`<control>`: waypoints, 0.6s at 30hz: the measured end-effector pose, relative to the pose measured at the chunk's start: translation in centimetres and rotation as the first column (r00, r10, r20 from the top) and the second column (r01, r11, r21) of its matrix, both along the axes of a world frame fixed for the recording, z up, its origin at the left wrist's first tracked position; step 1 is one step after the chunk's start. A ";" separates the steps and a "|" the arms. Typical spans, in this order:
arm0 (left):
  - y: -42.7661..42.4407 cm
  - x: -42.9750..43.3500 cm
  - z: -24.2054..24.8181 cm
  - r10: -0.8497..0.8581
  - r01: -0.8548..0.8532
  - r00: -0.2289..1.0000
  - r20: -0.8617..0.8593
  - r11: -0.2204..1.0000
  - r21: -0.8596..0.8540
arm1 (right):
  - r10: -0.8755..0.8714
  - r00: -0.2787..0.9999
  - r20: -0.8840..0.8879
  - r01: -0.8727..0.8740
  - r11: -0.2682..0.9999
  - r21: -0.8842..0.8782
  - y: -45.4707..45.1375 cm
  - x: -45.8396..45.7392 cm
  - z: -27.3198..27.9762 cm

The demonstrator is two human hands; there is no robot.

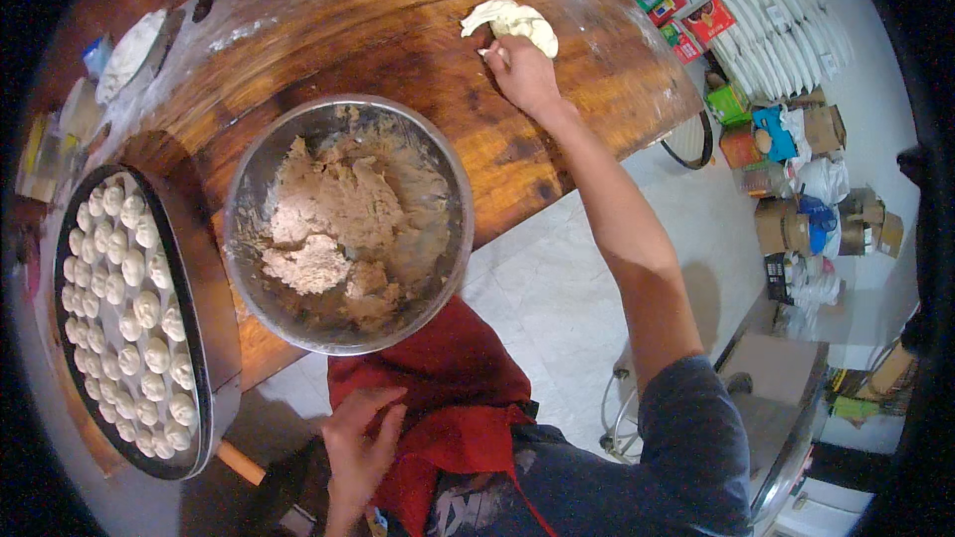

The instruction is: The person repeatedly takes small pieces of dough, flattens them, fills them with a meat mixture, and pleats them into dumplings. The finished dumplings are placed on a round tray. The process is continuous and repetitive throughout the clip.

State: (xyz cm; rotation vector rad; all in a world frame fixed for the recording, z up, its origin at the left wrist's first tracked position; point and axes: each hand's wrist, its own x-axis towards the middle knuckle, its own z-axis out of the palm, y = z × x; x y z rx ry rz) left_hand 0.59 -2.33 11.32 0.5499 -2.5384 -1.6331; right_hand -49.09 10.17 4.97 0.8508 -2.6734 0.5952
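Observation:
My right hand [516, 71] is at the far side of the wooden table, its fingers pinched on a small bit of dough, against a larger lump of pale dough [533, 24]. My left hand [365, 429], slightly blurred, hangs in front of the red apron [440, 395] with its fingers apart and nothing seen in it. Between the hands, a large steel bowl [464, 239] holds a brown, paste-like filling [343, 194] with a paler pinkish patch [310, 262]. To the left, a round pan [195, 380] with a dark rim holds many small pleated buns [147, 308].
The wooden table [313, 63] bears streaks of flour. A dish of white flour [130, 56] stands at the upper left, beside clear containers. At the right, boxes [780, 224], bags and stacked white packages [783, 30] line the wall. A wooden handle [240, 462] juts out below the pan.

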 end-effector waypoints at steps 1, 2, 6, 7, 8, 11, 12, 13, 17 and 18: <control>0.1 0.1 -0.1 -0.001 0.001 1.000 0.004 1.000 0.011 | 0.025 0.999 0.034 -0.022 0.996 -0.091 0.6 0.8 0.0; 0.1 0.2 -0.3 -0.011 0.010 1.000 0.025 1.000 0.027 | 0.012 0.980 0.199 0.023 0.985 -0.172 1.2 1.7 0.0; 0.6 0.1 -1.4 -0.081 0.079 0.996 0.030 0.995 0.056 | 0.437 0.548 0.713 0.294 0.697 -0.654 4.3 7.0 0.4; 0.8 -0.1 -1.8 -0.100 0.099 0.995 0.010 0.994 0.046 | 0.439 0.540 0.718 0.286 0.707 -0.647 5.0 8.2 0.7; 0.9 -0.1 -2.1 -0.104 0.103 0.994 0.014 0.993 0.065 | 0.441 0.532 0.723 0.276 0.716 -0.641 5.6 9.5 1.0; 1.2 -0.2 -3.0 -0.115 0.113 0.993 0.023 0.989 0.094 | 0.203 0.738 0.643 0.042 0.938 -0.344 7.3 12.3 1.9; 1.1 -0.2 -3.2 -0.116 0.114 0.993 0.018 0.988 0.102 | 0.132 0.795 0.592 -0.005 0.978 -0.211 7.8 13.1 2.0; 1.1 -0.1 -3.3 -0.119 0.117 0.993 0.019 0.987 0.107 | 0.211 0.891 0.402 -0.175 0.977 -0.125 7.9 13.7 1.9; 1.0 -0.4 -3.1 -0.130 0.126 0.991 0.024 0.985 0.122 | 0.387 0.919 0.076 -0.393 0.879 0.269 6.5 15.3 0.3; 1.2 -0.6 -2.9 -0.134 0.129 0.991 0.024 0.980 0.151 | 0.326 0.942 0.074 -0.333 0.895 0.296 5.8 15.6 -0.2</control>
